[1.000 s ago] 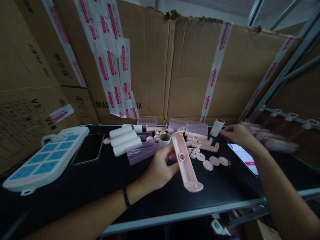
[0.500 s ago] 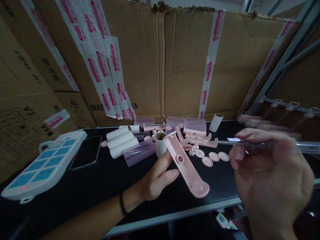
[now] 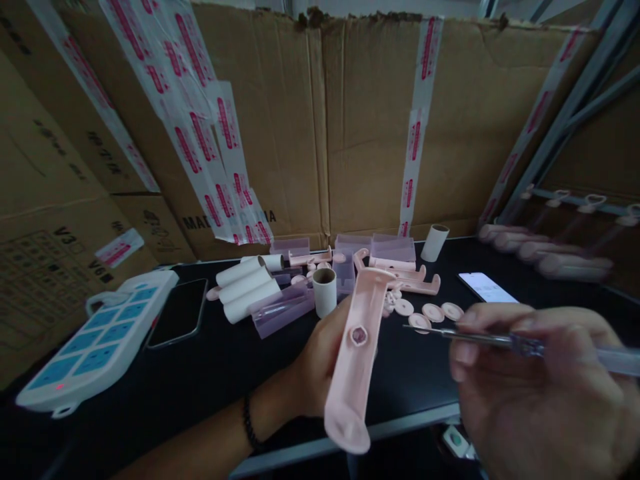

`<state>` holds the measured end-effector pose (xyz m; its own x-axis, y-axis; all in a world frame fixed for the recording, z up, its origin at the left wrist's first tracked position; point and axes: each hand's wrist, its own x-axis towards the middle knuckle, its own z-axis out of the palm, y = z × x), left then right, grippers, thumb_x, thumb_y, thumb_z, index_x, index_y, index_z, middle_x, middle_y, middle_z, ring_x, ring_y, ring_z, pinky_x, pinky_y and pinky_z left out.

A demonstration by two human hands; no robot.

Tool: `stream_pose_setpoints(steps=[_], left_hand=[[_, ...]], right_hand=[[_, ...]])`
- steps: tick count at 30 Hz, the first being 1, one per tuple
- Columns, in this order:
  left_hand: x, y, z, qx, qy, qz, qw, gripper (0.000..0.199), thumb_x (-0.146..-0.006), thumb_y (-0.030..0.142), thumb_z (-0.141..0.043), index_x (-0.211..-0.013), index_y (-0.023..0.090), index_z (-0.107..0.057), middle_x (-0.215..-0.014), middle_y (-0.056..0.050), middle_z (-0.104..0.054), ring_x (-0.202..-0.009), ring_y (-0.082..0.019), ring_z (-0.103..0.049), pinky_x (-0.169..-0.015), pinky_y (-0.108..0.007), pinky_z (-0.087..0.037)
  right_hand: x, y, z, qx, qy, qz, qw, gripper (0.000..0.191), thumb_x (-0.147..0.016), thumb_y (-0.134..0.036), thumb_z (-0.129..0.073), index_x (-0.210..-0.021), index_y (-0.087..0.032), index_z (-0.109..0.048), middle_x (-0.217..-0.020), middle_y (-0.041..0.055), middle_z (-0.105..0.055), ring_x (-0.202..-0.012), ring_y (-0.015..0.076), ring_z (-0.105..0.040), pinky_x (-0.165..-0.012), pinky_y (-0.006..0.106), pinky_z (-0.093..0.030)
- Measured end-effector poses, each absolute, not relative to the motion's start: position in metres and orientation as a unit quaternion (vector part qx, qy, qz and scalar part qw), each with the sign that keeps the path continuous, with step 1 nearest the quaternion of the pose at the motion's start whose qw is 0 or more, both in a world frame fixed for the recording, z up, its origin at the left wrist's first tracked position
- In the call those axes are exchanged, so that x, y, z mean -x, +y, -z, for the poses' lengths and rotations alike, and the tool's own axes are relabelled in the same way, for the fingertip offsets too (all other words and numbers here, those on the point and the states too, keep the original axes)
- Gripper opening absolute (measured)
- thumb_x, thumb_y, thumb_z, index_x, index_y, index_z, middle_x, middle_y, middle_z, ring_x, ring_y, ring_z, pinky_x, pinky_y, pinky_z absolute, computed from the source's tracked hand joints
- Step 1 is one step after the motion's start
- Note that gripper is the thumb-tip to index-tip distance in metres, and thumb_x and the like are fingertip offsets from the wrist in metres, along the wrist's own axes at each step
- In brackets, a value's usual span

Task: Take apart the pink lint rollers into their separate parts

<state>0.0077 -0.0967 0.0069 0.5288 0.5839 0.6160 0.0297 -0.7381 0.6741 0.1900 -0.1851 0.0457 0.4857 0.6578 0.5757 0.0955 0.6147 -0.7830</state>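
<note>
In the middle of the head view, my left hand [image 3: 320,363] grips a long pink plastic bracket [image 3: 361,303] from behind. Its hollow side faces me, with a round hole near the centre and a rounded lip at the lower end. The hand's fingertips are hidden behind the bracket. At the right, my right hand [image 3: 543,380] is closed around a screwdriver [image 3: 525,345] with a clear handle. The metal tip points left, apart from the bracket. Behind the tip lie several pink discs [image 3: 433,313] on the black table [image 3: 425,373].
White cardboard tubes [image 3: 247,293] lie left of centre, and one tube [image 3: 325,292] stands upright behind the bracket. More pink parts [image 3: 413,280] and purple clear boxes [image 3: 394,248] fill the back. A power strip [image 3: 100,340] and two phones [image 3: 179,312] lie on the table.
The bracket has swung clockwise, its lower end now nearer me and further left. My right hand has lowered with the screwdriver, uncovering a lit phone and pink rolls behind it.
</note>
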Motion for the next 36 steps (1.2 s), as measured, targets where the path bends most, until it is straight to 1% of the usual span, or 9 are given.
stream_pose_setpoints(steps=[2, 5, 9, 12, 16, 19, 24, 27, 36], left_hand=[[-0.005, -0.100, -0.013, -0.826, 0.180, -0.421, 0.327, 0.045, -0.101, 0.045, -0.053, -0.142, 0.028, -0.055, -0.115, -0.012, -0.070, -0.102, -0.030, -0.068, -0.092, -0.046, -0.058], [-0.006, -0.104, -0.021, -0.806, 0.217, -0.394, 0.386, 0.045, -0.104, 0.047, -0.047, -0.144, 0.028, -0.055, -0.120, -0.013, -0.070, -0.104, -0.030, -0.068, -0.090, -0.045, -0.058], [-0.010, -0.103, -0.021, -0.787, 0.211, -0.392, 0.427, 0.033, -0.101, 0.047, -0.056, -0.118, 0.021, -0.066, -0.104, -0.011, -0.071, -0.089, -0.025, -0.067, -0.081, -0.037, -0.057], [-0.010, -0.102, -0.020, -0.796, 0.192, -0.391, 0.421, 0.025, -0.100, 0.042, -0.059, -0.103, 0.017, -0.065, -0.099, -0.010, -0.069, -0.090, -0.023, -0.065, -0.084, -0.036, -0.055], [-0.002, -0.101, -0.028, -0.810, 0.107, -0.344, 0.462, 0.043, -0.099, 0.049, -0.055, -0.124, 0.016, -0.062, -0.117, -0.013, -0.063, -0.105, -0.029, -0.061, -0.096, -0.044, -0.050], [0.001, -0.101, -0.032, -0.794, 0.074, -0.324, 0.508, 0.053, -0.099, 0.058, -0.050, -0.135, 0.019, -0.058, -0.123, -0.012, -0.058, -0.109, -0.030, -0.058, -0.099, -0.045, -0.047], [-0.004, -0.096, -0.025, -0.778, 0.081, -0.362, 0.506, 0.047, -0.099, 0.061, -0.051, -0.109, 0.017, -0.062, -0.099, -0.007, -0.055, -0.091, -0.022, -0.053, -0.088, -0.036, -0.047], [-0.004, -0.092, -0.020, -0.773, 0.085, -0.371, 0.508, 0.048, -0.097, 0.064, -0.054, -0.108, 0.017, -0.063, -0.101, -0.008, -0.057, -0.094, -0.023, -0.055, -0.088, -0.036, -0.048], [0.001, -0.086, -0.018, -0.772, 0.084, -0.369, 0.511, 0.050, -0.097, 0.063, -0.055, -0.113, 0.018, -0.068, -0.102, -0.007, -0.061, -0.088, -0.020, -0.057, -0.082, -0.032, -0.048]], right_hand=[[-0.177, -0.177, -0.053, 0.353, -0.400, -0.203, 0.821, 0.021, -0.102, -0.023, -0.041, -0.085, -0.024, -0.052, -0.079, 0.0009, -0.071, -0.052, 0.0150, -0.065, -0.047, 0.028, -0.051], [-0.170, -0.166, -0.054, 0.313, -0.380, -0.235, 0.838, 0.021, -0.102, -0.020, -0.041, -0.085, -0.022, -0.054, -0.076, 0.0012, -0.074, -0.050, 0.0155, -0.066, -0.047, 0.028, -0.053], [-0.170, -0.159, -0.051, 0.290, -0.377, -0.244, 0.845, 0.023, -0.102, -0.019, -0.040, -0.083, -0.022, -0.052, -0.072, 0.0003, -0.072, -0.047, 0.0141, -0.063, -0.043, 0.024, -0.049], [-0.170, -0.158, -0.051, 0.292, -0.380, -0.248, 0.842, 0.021, -0.102, -0.022, -0.043, -0.083, -0.022, -0.051, -0.070, -0.0003, -0.071, -0.045, 0.0138, -0.060, -0.041, 0.023, -0.047], [-0.171, -0.157, -0.054, 0.297, -0.384, -0.248, 0.838, 0.021, -0.103, -0.027, -0.045, -0.084, -0.022, -0.052, -0.069, -0.0005, -0.069, -0.045, 0.0129, -0.058, -0.040, 0.022, -0.046], [-0.174, -0.157, -0.054, 0.280, -0.406, -0.266, 0.829, 0.022, -0.105, -0.029, -0.045, -0.086, -0.022, -0.053, -0.071, 0.0001, -0.069, -0.049, 0.0128, -0.059, -0.043, 0.022, -0.048], [-0.181, -0.155, -0.050, 0.227, -0.478, -0.288, 0.798, 0.022, -0.108, -0.027, -0.042, -0.092, -0.022, -0.056, -0.075, 0.0013, -0.070, -0.064, 0.0154, -0.066, -0.058, 0.027, -0.055], [-0.185, -0.154, -0.048, 0.212, -0.511, -0.300, 0.778, 0.019, -0.108, -0.032, -0.045, -0.097, -0.023, -0.058, -0.078, 0.0020, -0.071, -0.075, 0.0179, -0.070, -0.069, 0.033, -0.060], [-0.186, -0.155, -0.047, 0.190, -0.510, -0.347, 0.764, 0.013, -0.107, -0.033, -0.050, -0.102, -0.023, -0.058, -0.088, 0.0030, -0.070, -0.080, 0.0169, -0.072, -0.063, 0.029, -0.066]])
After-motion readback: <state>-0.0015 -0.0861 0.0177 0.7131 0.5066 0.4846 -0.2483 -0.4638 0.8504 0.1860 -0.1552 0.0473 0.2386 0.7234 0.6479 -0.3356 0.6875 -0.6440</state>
